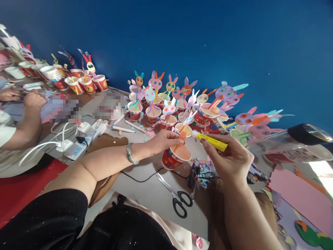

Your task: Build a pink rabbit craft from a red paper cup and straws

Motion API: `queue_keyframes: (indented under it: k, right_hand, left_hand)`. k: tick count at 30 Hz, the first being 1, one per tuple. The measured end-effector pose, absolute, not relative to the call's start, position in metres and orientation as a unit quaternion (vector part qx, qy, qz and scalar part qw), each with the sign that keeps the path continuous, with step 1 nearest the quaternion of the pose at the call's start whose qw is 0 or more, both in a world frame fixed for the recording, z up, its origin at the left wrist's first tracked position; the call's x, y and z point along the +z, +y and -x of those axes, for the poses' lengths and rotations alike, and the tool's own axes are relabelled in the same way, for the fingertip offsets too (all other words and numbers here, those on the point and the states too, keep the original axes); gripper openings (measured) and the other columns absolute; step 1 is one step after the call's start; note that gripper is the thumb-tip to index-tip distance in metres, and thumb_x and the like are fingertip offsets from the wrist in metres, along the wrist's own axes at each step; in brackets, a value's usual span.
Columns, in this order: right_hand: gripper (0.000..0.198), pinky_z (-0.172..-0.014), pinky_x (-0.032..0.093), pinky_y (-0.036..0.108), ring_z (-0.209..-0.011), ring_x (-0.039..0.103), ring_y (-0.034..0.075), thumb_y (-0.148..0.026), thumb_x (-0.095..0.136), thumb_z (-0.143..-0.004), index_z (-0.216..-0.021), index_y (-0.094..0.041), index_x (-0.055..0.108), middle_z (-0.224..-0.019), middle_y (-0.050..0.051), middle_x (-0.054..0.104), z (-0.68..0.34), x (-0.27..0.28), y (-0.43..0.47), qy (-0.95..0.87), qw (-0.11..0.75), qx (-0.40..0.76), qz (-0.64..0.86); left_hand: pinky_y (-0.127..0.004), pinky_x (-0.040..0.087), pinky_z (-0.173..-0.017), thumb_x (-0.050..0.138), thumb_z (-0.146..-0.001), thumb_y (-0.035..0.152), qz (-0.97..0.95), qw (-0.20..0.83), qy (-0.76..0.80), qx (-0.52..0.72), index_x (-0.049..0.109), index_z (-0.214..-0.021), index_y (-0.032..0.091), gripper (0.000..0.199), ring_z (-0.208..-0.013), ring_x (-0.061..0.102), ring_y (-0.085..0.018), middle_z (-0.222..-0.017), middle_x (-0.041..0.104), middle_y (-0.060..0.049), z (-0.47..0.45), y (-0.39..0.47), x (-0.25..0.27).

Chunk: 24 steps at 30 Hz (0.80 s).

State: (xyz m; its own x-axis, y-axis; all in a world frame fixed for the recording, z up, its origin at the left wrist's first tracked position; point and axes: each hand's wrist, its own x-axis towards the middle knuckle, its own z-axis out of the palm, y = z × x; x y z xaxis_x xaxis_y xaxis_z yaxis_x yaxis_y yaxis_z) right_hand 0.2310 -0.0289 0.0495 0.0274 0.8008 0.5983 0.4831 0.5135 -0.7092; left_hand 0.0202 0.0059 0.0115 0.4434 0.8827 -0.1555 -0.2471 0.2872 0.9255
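My left hand [165, 142] pinches the upper end of an orange paper strip [182, 136] that rises out of a red-patterned paper cup [173, 160]. More orange paper lies across the cup's mouth. In my right hand [230, 158] is a yellow glue stick [213, 141], uncapped or white-tipped, its pale end pointing left at the strip. Whether that tip touches the strip I cannot tell. Just behind stands another paper cup [182, 129] with a pale paper figure. A pair of scissors [177, 198] with black handles lies nearer to me on the table.
Several cups with paper rabbit heads [156, 83] stand along the blue wall. A clear bottle [286, 139] lies or leans at right, near pink paper [303, 196]. A power strip [84, 139] with white cables sits at left, beside a co-worker's hands [35, 100]. A thin black cable [142, 180] crosses the table.
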Motion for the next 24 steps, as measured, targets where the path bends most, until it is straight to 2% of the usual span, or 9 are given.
queue_keyframes:
  k: [4, 7, 11, 18, 24]
  right_hand:
    - [0.028, -0.066, 0.058, 0.036, -0.075, 0.072, 0.021, -0.016, 0.081, -0.084, -0.109, -0.029, 0.074, -0.095, 0.003, 0.079, -0.220, 0.055, -0.042, -0.757, 0.515, -0.001, 0.403]
    - [0.032, -0.065, 0.057, 0.033, -0.074, 0.072, 0.020, -0.013, 0.078, -0.086, -0.113, -0.025, 0.068, -0.094, 0.005, 0.078, -0.216, 0.052, -0.045, -0.795, 0.480, -0.070, 0.366]
    - [0.034, -0.065, 0.055, 0.031, -0.071, 0.070, 0.019, -0.013, 0.075, -0.089, -0.119, -0.020, 0.061, -0.091, 0.006, 0.075, -0.215, 0.042, -0.041, -0.831, 0.435, -0.114, 0.329]
    - [0.024, -0.067, 0.048, 0.034, -0.066, 0.062, 0.020, -0.018, 0.067, -0.094, -0.116, -0.018, 0.055, -0.081, 0.004, 0.069, -0.216, 0.036, -0.034, -0.860, 0.364, -0.200, 0.296]
    - [0.020, -0.069, 0.045, 0.031, -0.061, 0.058, 0.017, -0.014, 0.065, -0.094, -0.108, -0.020, 0.053, -0.075, 0.001, 0.067, -0.209, 0.039, -0.037, -0.846, 0.347, -0.261, 0.310]
  left_hand:
    - [-0.026, 0.048, -0.074, 0.088, -0.068, 0.037, -0.466, 0.706, 0.362, 0.391, 0.077, -0.078, 0.010, 0.032, -0.076, 0.064, -0.014, -0.081, 0.075, -0.006, -0.021, 0.005, 0.012]
    - [-0.023, 0.043, -0.067, 0.082, -0.072, 0.034, -0.506, 0.678, 0.371, 0.384, 0.076, -0.078, 0.009, 0.027, -0.068, 0.058, -0.010, -0.075, 0.071, -0.003, -0.019, 0.003, 0.017]
    - [-0.021, 0.038, -0.062, 0.075, -0.076, 0.032, -0.569, 0.628, 0.371, 0.380, 0.074, -0.072, 0.009, 0.023, -0.066, 0.052, -0.009, -0.068, 0.064, 0.000, -0.017, 0.001, 0.020]
    - [-0.023, 0.045, -0.072, 0.072, -0.073, 0.026, -0.579, 0.631, 0.354, 0.375, 0.078, -0.079, 0.009, 0.018, -0.076, 0.059, -0.013, -0.077, 0.073, -0.003, -0.020, -0.003, 0.021]
    - [-0.023, 0.037, -0.064, 0.063, -0.074, 0.025, -0.605, 0.604, 0.374, 0.360, 0.070, -0.069, 0.011, 0.017, -0.067, 0.050, -0.010, -0.065, 0.061, 0.002, -0.022, -0.006, 0.023]
